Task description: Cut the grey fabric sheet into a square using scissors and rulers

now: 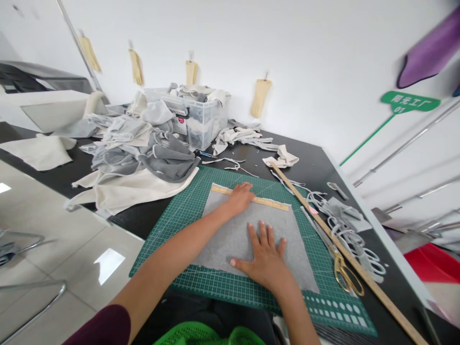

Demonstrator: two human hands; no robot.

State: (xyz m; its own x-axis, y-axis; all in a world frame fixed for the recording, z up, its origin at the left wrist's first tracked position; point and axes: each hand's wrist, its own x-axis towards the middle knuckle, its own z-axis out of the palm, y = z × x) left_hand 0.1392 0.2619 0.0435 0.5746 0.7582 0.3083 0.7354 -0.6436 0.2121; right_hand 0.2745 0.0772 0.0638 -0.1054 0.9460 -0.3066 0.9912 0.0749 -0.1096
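Note:
A piece of grey cloth lies flat on the green cutting mat. Across the cloth's far edge rests a short wooden ruler. My left hand presses on the ruler near its middle, fingers bent and close together, holding it down. Nearer to me, my right hand lies flat on the cloth with its fingers spread. Gold-handled scissors lie on the mat's right side, beside a long wooden stick.
Heaped grey and cream cloth covers the table's left part. Behind it stands a clear plastic box full of fabric. Fabric strips and scraps lie at the right. The black table ends at a white edge.

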